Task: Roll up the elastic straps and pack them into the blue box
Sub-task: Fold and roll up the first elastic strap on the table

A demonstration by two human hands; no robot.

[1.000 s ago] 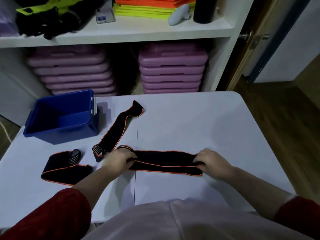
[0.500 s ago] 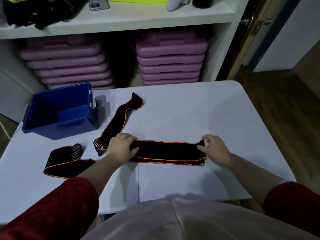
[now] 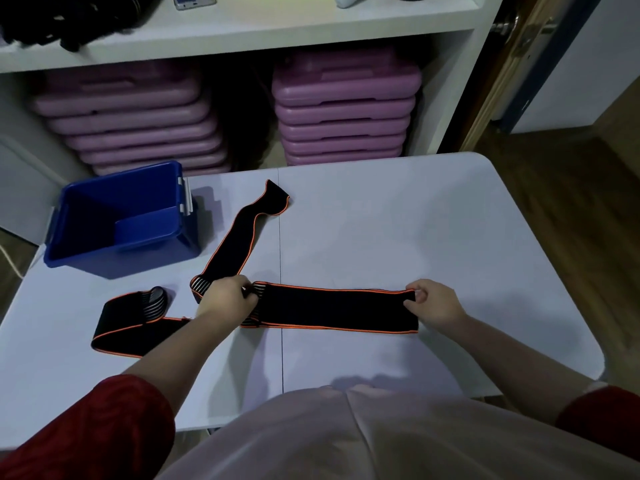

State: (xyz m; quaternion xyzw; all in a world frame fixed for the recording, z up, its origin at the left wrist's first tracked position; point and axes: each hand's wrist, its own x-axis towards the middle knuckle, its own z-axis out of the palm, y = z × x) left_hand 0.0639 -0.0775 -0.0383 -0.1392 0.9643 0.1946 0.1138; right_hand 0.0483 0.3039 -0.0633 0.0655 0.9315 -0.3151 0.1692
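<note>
Three black elastic straps with orange edges lie on the white table [image 3: 398, 220]. The near strap [image 3: 332, 310] lies flat across the table's middle; my left hand [image 3: 227, 299] pinches its striped left end and my right hand [image 3: 433, 306] grips its right end. A second strap [image 3: 239, 244] runs diagonally from my left hand toward the back. The third strap [image 3: 135, 322] lies at the left, partly under my left forearm. The blue box [image 3: 121, 220] stands open at the back left, with no strap inside.
Behind the table stands a white shelf unit [image 3: 277, 26] with stacks of purple step boards [image 3: 346, 109] below and dark gear on top. A door and wooden floor [image 3: 571, 202] are at the right. The table's right corner is rounded.
The near strap has been stretched out flatter and straighter between my hands. My left hand shifted from pressing on it to pinching its striped end; the view tilted down slightly.
</note>
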